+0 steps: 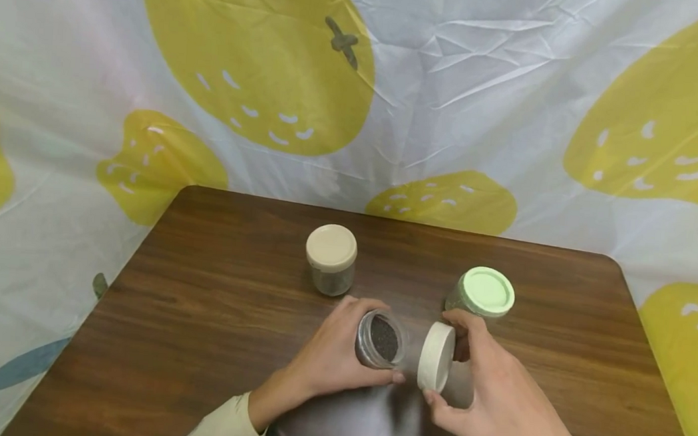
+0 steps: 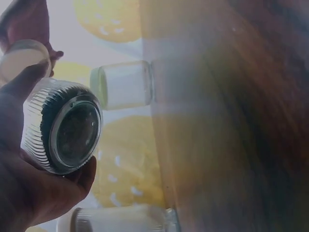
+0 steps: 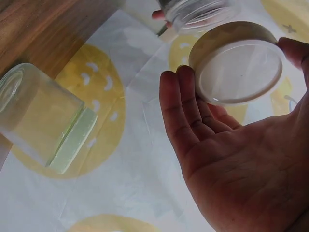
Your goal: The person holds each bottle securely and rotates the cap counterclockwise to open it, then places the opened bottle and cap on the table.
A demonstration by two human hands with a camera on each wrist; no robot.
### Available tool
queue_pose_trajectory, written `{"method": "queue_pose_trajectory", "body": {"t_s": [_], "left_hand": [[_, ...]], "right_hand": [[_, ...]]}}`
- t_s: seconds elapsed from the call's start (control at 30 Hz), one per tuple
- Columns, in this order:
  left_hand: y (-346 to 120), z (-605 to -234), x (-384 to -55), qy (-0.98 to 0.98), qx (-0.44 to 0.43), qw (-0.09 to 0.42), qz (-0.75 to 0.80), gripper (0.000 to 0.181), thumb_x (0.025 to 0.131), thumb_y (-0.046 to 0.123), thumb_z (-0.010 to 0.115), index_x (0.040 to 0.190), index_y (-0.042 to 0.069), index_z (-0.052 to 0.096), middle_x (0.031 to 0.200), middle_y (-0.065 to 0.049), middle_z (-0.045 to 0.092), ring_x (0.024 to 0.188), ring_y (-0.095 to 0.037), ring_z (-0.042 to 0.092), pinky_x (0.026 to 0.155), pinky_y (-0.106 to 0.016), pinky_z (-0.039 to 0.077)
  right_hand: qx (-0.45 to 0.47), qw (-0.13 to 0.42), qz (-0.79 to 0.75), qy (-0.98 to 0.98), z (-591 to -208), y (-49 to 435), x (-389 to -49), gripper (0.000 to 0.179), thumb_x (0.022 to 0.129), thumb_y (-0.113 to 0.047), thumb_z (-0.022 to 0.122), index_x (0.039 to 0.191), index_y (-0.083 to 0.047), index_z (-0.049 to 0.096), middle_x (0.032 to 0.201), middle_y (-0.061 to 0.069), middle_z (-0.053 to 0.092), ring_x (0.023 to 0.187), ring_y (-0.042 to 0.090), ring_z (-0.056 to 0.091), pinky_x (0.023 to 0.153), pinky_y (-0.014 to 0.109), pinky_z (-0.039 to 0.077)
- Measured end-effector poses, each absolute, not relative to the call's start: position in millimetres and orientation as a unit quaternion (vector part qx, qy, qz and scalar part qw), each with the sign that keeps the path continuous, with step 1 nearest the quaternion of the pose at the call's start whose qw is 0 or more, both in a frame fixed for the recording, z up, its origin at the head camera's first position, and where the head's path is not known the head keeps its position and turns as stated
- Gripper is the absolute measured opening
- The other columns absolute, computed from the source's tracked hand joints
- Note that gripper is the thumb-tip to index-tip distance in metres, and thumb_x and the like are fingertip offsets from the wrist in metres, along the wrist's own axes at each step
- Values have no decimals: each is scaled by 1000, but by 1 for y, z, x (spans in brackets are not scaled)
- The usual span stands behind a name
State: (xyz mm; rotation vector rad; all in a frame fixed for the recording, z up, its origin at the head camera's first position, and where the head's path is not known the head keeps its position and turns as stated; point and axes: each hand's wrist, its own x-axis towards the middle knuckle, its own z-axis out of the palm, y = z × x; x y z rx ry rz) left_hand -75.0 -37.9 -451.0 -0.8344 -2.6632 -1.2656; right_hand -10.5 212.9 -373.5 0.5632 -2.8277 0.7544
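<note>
My left hand [image 1: 340, 354] grips a ribbed clear glass jar [image 2: 67, 128] with dark, grainy contents [image 1: 385, 338]; its mouth is uncovered and tilted to the right. Thumb and fingers lie round the jar's side. My right hand [image 1: 494, 387] pinches a round cream lid [image 1: 436, 357] by its rim, thumb at one edge and fingertips at the other. The lid stands on edge, a small gap to the right of the jar's mouth. In the right wrist view the lid [image 3: 236, 65] lies between thumb and fingers, its one flat face turned to the camera.
A jar with a beige lid [image 1: 331, 260] stands on the brown wooden table [image 1: 218, 303] behind my left hand. Just beyond my right hand is a jar with a pale green lid [image 1: 487, 292]. A lemon-print curtain [image 1: 451, 117] hangs along the table's back edge.
</note>
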Motion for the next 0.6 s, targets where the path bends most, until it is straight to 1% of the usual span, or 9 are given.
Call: {"method": "queue_pose_trajectory", "body": {"t_s": [0.1, 0.17, 0.23, 0.37, 0.47, 0.6], "left_hand": [[-35, -453, -79, -866, -267, 34, -421, 89, 61, 53, 98, 136, 21, 61, 128, 7, 67, 115, -8, 60, 100, -33, 54], [-32, -455, -82, -864, -269, 31, -424, 89, 62, 52, 98, 136, 21, 61, 129, 6, 68, 117, -9, 63, 102, -35, 55], [-30, -457, -85, -861, -273, 27, -427, 89, 62, 52, 99, 136, 20, 60, 129, 5, 69, 118, -10, 64, 103, -35, 55], [-28, -461, -93, -856, -278, 25, -435, 90, 62, 48, 100, 136, 19, 60, 128, 3, 70, 117, -12, 67, 102, -35, 56], [-27, -464, -98, -854, -273, 24, -442, 87, 62, 44, 101, 134, 18, 59, 125, 2, 72, 114, -12, 69, 99, -34, 57], [-25, -466, -106, -855, -263, 17, -447, 83, 63, 41, 101, 129, 17, 58, 122, 2, 72, 109, -12, 71, 95, -32, 58]], "right_hand": [[192, 86, 247, -946, -374, 215, -11, 94, 69, -32, 90, 151, -21, 45, 118, -15, 64, 96, 2, 68, 75, 29, 57], [194, 90, 242, -946, -375, 215, -10, 90, 70, -32, 89, 149, -23, 47, 117, -17, 64, 96, 1, 66, 74, 30, 57], [193, 96, 239, -947, -377, 216, -11, 88, 70, -32, 89, 147, -22, 49, 113, -17, 63, 94, 1, 65, 74, 29, 56], [196, 114, 246, -943, -384, 216, -15, 87, 67, -29, 89, 142, -14, 47, 105, -11, 66, 90, 4, 66, 74, 30, 58], [193, 121, 255, -940, -390, 218, -20, 88, 66, -26, 90, 139, -11, 45, 105, -7, 66, 87, 6, 67, 74, 31, 58], [175, 110, 259, -943, -401, 222, -25, 87, 64, -25, 91, 136, -10, 44, 105, -3, 66, 82, 5, 61, 71, 29, 54]]}}
